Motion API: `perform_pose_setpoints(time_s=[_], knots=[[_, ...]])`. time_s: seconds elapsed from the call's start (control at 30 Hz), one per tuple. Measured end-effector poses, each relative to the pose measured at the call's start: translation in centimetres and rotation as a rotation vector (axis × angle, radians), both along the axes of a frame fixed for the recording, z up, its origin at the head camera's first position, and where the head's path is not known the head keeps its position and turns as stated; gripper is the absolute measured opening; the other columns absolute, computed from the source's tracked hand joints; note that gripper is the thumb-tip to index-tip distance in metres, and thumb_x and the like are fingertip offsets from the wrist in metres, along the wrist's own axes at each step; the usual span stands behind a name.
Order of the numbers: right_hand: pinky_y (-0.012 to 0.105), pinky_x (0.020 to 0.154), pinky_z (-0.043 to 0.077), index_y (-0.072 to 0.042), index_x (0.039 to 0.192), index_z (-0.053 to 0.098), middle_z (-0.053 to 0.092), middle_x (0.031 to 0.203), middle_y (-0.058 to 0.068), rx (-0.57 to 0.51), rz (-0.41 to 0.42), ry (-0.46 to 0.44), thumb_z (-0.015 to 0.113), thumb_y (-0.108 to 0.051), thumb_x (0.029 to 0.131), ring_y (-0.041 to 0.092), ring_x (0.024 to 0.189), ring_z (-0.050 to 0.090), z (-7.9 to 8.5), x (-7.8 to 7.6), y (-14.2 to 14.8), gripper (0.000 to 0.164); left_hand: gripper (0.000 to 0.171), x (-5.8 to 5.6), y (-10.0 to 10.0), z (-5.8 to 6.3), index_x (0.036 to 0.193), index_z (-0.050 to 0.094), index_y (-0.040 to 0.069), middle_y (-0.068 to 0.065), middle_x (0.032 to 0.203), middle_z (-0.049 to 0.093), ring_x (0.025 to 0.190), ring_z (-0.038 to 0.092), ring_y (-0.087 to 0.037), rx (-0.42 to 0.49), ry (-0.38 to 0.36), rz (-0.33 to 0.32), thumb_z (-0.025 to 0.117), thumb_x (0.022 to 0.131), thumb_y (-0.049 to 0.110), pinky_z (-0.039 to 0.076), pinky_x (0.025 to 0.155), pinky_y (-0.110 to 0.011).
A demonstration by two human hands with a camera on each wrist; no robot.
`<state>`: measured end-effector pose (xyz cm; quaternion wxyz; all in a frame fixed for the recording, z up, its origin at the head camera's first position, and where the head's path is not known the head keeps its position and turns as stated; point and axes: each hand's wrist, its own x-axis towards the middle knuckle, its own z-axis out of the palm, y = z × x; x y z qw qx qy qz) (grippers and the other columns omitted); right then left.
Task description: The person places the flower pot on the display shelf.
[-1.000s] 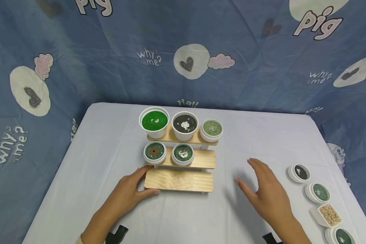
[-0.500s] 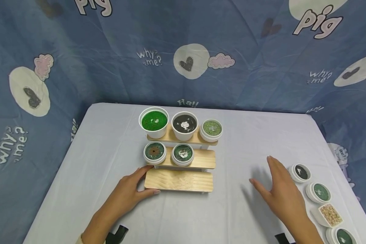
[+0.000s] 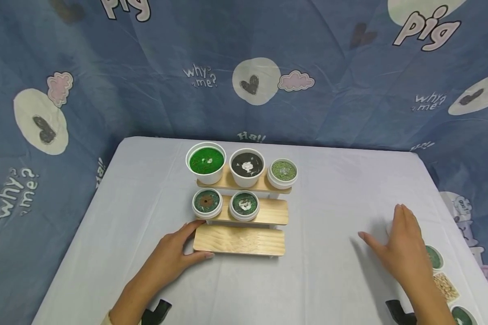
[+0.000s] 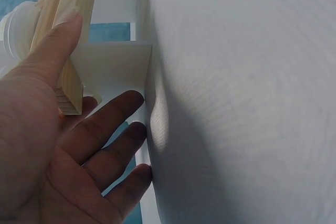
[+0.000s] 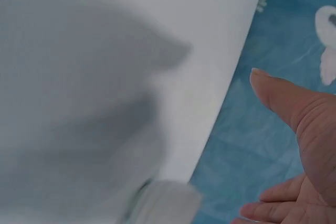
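Observation:
A three-tier wooden display stand with white supports stands on the table. My left hand holds the left end of its lowest board; in the left wrist view the thumb lies on the wood and the other fingers spread below it. My right hand, fingers extended and thumb apart, hovers at the right beside a row of small white tubs, holding nothing. It hides most of the dark-filled tub. Past it show a green-filled tub, a square box of beige pieces and another green tub.
On the top tier are a bright green cup, a dark cup and a mossy green tub. The middle tier bears a brown-centred tub and a white-marked tub. A blue printed cloth hangs behind the table.
My right hand has moved right, from beside the stand to the row of tubs, and now covers the dark-filled one. The left hand and stand have stayed in place.

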<state>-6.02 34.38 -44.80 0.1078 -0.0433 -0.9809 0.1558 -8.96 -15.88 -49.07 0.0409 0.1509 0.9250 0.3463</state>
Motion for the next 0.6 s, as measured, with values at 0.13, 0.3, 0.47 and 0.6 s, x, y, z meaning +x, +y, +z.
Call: perform_pose_setpoints(time_s=[0.13, 0.3, 0.47, 0.6], knots=[[0.059, 0.111, 0.014, 0.019, 0.144, 0.013, 0.021, 0.143, 0.043, 0.005, -0.061, -0.037, 0.083, -0.038, 0.074, 0.054, 0.134, 0.02, -0.7, -0.3, 1.4, 0.114, 0.079, 0.0, 0.0, -0.1, 0.138, 0.049, 0.031, 0.005, 0.13, 0.06, 0.116, 0.058, -0.017, 0.003, -0.002, 0.001, 0.076, 0.07, 0.06, 0.048, 0.094, -0.044], [0.062, 0.109, 0.017, 0.022, 0.142, 0.01, 0.022, 0.139, 0.046, 0.026, -0.158, -0.113, 0.078, -0.047, 0.078, 0.058, 0.128, 0.023, -1.3, -0.6, 2.8, 0.116, 0.08, 0.0, 0.0, -0.1, 0.138, 0.049, 0.031, 0.004, 0.13, 0.059, 0.117, 0.057, -0.018, 0.002, -0.013, 0.005, 0.077, 0.07, 0.06, 0.047, 0.095, -0.044], [0.066, 0.101, 0.024, 0.024, 0.139, 0.013, 0.027, 0.13, 0.046, 0.034, -0.255, -0.215, 0.074, -0.051, 0.079, 0.06, 0.12, 0.029, -1.7, -0.7, 3.8, 0.114, 0.08, -0.1, 0.0, -0.1, 0.139, 0.049, 0.03, 0.004, 0.13, 0.06, 0.116, 0.058, -0.019, -0.002, -0.015, 0.003, 0.077, 0.07, 0.06, 0.047, 0.095, -0.045], [0.068, 0.093, 0.032, 0.026, 0.135, 0.02, 0.034, 0.12, 0.045, 0.027, -0.291, -0.264, 0.075, -0.048, 0.079, 0.06, 0.112, 0.034, -2.2, -0.8, 4.2, 0.108, 0.08, -0.1, 0.0, -0.1, 0.139, 0.048, 0.03, 0.004, 0.13, 0.06, 0.116, 0.058, -0.019, -0.001, -0.016, 0.002, 0.075, 0.07, 0.061, 0.047, 0.095, -0.045]])
